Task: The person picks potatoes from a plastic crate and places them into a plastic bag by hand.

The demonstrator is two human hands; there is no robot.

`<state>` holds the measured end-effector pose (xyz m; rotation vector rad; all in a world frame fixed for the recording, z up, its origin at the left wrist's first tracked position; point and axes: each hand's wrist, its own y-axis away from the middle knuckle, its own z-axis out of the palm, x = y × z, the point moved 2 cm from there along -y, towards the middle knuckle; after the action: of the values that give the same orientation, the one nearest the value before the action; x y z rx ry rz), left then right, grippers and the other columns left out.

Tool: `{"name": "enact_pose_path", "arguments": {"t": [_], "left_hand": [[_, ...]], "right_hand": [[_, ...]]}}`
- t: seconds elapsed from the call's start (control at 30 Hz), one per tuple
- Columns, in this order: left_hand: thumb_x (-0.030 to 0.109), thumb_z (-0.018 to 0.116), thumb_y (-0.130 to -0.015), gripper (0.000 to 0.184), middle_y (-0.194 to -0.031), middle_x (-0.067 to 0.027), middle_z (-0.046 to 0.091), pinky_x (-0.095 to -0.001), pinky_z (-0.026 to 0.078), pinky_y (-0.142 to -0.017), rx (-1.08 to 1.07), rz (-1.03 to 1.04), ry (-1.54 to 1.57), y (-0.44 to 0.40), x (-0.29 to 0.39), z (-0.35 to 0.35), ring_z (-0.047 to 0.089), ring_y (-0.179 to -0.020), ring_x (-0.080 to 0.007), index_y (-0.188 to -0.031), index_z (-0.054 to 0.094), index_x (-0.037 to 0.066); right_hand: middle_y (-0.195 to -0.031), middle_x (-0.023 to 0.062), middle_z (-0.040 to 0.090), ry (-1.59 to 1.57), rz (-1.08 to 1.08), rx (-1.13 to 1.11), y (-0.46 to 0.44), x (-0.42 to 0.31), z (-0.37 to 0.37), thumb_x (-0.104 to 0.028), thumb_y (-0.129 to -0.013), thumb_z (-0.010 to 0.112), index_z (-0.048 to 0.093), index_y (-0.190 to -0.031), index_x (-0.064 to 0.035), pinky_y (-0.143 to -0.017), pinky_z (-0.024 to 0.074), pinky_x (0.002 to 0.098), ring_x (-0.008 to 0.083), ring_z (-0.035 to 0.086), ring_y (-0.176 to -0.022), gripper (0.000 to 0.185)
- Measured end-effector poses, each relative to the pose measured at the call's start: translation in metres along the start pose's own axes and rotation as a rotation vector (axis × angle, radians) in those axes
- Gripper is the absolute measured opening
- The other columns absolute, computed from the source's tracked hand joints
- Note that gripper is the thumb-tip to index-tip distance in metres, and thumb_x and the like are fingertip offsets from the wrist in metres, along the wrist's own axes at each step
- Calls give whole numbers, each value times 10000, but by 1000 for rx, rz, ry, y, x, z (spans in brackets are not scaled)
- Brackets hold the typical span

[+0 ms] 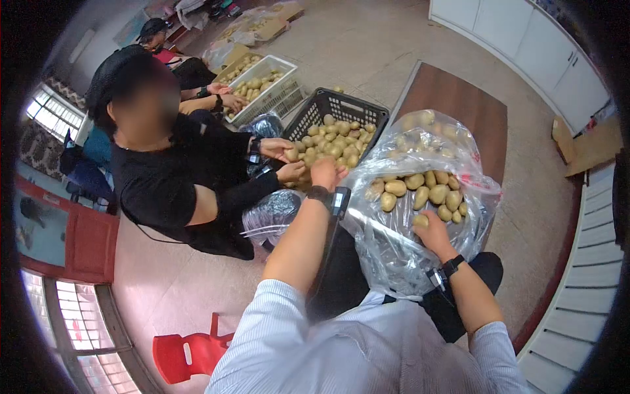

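Pale floor point(380, 49) and white cabinets point(518, 33) surround the work area; a brown desk point(453, 92) stands before the wearer.

Head view (only view). Rounded tan produce, potato-like, exact kind uncertain. Main pile point(338, 141) sits in a black crate point(351, 105), left of the desk. A clear plastic bag point(394, 253) spreads from the desk edge toward the wearer's lap, mouth open; a loose group of pieces point(438, 194) lies at it, and more show through the film at its far end.

Right hand point(434, 233): grasping one piece point(420, 220), just beside the loose group. Left hand point(326, 174): fingers bent over the near side of the pile; cannot tell whether it grips anything.

Co-worker point(170, 164) in black, at left, has both hands at the same crate. Beyond it, a white crate point(282, 98) also bears produce, with another person's hands over it.

Progress, judged: partway. Some pieces are in the bag; the crate remains well stocked, the bag is unclosed, and the handling of the loose group looks unfinished.
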<state>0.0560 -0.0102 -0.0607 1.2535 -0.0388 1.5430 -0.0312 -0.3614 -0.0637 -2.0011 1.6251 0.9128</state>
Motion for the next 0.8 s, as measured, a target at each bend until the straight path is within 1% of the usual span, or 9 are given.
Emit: {"name": "enact_pose_path", "arguments": {"t": [0.07, 0.2, 0.3, 0.37, 0.53, 0.6, 0.63, 0.7, 0.8], "left_hand": [[161, 502, -921, 238, -1014, -96, 527, -431, 549, -640, -222, 4, -205, 14, 4, 15, 597, -775, -284, -1135, 469, 61], [222, 572, -922, 311, -1048, -91, 540, -416, 531, -711, -396, -137, -411, 45, -2, 43, 595, -856, -277, -1166, 464, 61], [254, 598, -913, 341, -1049, -97, 549, -376, 526, -650, -486, -186, -542, 65, -10, 58, 608, -831, -258, -1162, 476, 56], [260, 619, -902, 324, -1030, -100, 569, -360, 529, -632, -540, -221, -626, 74, -14, 64, 614, -807, -239, -1131, 501, 62], [274, 611, -908, 290, -1007, -74, 592, -370, 536, -619, -650, -324, -715, 77, -26, 68, 607, -795, -230, -1097, 536, 67], [299, 598, -914, 290, -1012, -58, 592, -360, 535, -595, -731, -399, -745, 85, -28, 72, 603, -783, -222, -1093, 552, 75], [299, 598, -914, 290, -1012, -58, 592, -360, 535, -595, -730, -400, -747, 88, -29, 74, 603, -783, -222, -1093, 552, 75], [315, 585, -921, 289, -1015, -45, 593, -328, 529, -569, -810, -429, -744, 107, -22, 84, 599, -772, -197, -1098, 563, 87], [321, 576, -927, 291, -1022, -37, 591, -292, 521, -556, -887, -437, -809, 98, -30, 82, 596, -770, -166, -1111, 568, 95]], "right_hand": [[-1061, 221, 602, -60, 70, 5, -6, -6, 1, -183, -689, 765, 567, -1122, -38, -867, 465, 421, 384, 573, -1008, 498], [-1095, 191, 615, -396, 194, -2, -20, -21, 11, -188, -725, 743, 547, -1181, -29, -873, 468, 382, 313, 589, -1031, 521], [-965, 91, 622, -318, 88, 99, -24, -50, 7, -109, -764, 740, 526, -1175, -33, -687, 510, 297, 182, 600, -785, 470], [-841, 47, 610, -648, 183, -56, -31, -60, 10, -176, -840, 676, 522, -1146, -27, -518, 457, 245, 109, 559, -638, 374], [-708, 4, 557, -765, 203, -183, -29, -104, -7, -395, -947, 505, 526, -1084, -31, -445, 382, 208, 74, 496, -527, 389], [-960, 89, 625, -764, 274, -229, -32, -103, -3, -450, -930, 516, 560, -1132, 41, -590, 482, 289, 156, 601, -797, 532], [-960, 89, 625, -766, 275, -229, -34, -102, 1, -450, -930, 516, 560, -1132, 41, -590, 482, 289, 156, 601, -797, 532], [-665, -17, 506, -783, 243, -177, -38, -103, 5, -474, -955, 470, 538, -1026, -41, -423, 344, 210, 64, 431, -488, 445], [-654, -14, 491, -920, 192, -173, -37, -109, 1, -475, -958, 464, 542, -1013, -45, -420, 335, 211, 64, 412, -480, 441]]}}
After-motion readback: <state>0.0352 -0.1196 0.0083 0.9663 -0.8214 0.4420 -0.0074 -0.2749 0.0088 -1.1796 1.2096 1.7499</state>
